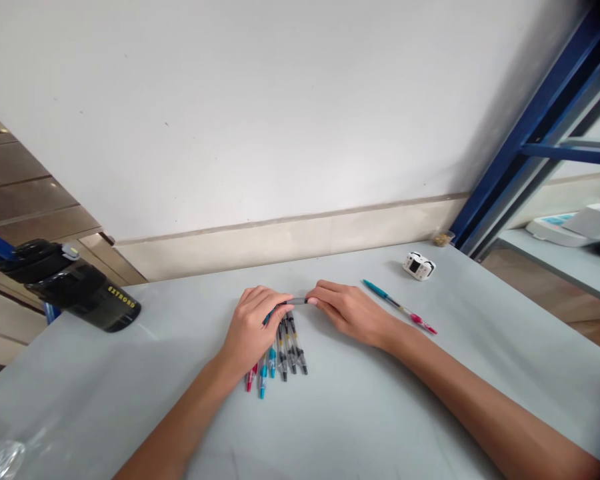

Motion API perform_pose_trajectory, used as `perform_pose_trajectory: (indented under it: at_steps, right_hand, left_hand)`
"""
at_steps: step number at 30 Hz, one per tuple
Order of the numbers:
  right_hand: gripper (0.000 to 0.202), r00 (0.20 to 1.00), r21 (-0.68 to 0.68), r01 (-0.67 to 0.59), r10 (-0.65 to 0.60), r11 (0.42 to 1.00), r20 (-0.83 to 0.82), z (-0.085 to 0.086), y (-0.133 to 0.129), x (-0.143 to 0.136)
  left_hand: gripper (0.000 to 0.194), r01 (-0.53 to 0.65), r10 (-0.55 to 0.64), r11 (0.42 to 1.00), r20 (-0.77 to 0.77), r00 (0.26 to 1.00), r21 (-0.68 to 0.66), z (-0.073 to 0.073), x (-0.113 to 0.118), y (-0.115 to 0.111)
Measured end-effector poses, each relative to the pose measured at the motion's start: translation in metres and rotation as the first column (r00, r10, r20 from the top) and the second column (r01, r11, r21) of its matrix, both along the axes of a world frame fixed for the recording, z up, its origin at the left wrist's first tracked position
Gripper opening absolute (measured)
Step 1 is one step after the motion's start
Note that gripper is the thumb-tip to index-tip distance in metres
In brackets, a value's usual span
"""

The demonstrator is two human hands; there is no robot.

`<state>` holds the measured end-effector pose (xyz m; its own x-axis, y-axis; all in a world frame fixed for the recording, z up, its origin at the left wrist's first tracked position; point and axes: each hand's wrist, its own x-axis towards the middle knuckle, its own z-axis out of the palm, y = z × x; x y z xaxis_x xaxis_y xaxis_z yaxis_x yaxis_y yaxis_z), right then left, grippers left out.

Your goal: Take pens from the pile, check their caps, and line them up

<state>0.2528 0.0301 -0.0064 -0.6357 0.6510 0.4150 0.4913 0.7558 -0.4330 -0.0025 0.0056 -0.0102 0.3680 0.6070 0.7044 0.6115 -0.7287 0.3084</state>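
A dark pen (297, 301) is held level between my two hands, just above the grey table. My left hand (254, 319) pinches its left end, with the thumb and fingers closed around it. The fingertips of my right hand (341, 308) are closed on its right end. Under and beside my left hand lie several pens side by side: black ones (293, 347), blue ones (263, 380) and a red one (251, 377). Their upper ends are partly hidden by my left hand. To the right of my right hand, a pen with blue and red ends (399, 306) lies slantwise.
A black bottle (83, 290) stands at the left of the table (300, 427). A small white device (419, 266) and a little clear container (443, 238) sit at the back right. Clear plastic (0, 459) lies at the near left corner. A wall (290, 120) rises behind.
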Motion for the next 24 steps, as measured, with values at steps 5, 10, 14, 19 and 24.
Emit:
perform_pose_trajectory:
  at_steps: [5, 10, 14, 19, 24]
  right_hand:
    - [0.028, 1.0, -0.001, -0.012, 0.012, 1.0, 0.004, 0.0005, -0.0006, 0.0001]
    - [0.026, 1.0, -0.014, 0.009, -0.009, 1.0, 0.008, 0.0007, -0.0018, 0.0001]
    - [0.029, 1.0, -0.001, -0.011, 0.011, 1.0, 0.018, 0.0021, -0.0017, 0.001]
    - [0.03, 1.0, -0.042, -0.021, 0.022, 0.999, 0.013, 0.0044, -0.0026, 0.0001]
    - [0.026, 0.992, -0.146, 0.072, -0.086, 0.987, -0.092, 0.0082, -0.0039, -0.0025]
  left_hand:
    - [0.012, -0.008, 0.008, 1.0, 0.001, 1.0, 0.001, 0.0004, 0.0, 0.0003]
    - [0.011, -0.001, 0.001, 1.0, -0.008, 1.0, 0.014, 0.0011, 0.0001, -0.0006]
    - [0.01, 0.002, -0.002, 1.0, -0.003, 1.0, 0.01, 0.0005, 0.0002, -0.0008]
    - [0.011, 0.027, -0.027, 1.0, 0.013, 1.0, -0.004, -0.0007, 0.0008, -0.0003]
    - [0.01, -0.012, 0.012, 1.0, 0.03, 0.999, -0.024, 0.0008, -0.0006, 0.0003]
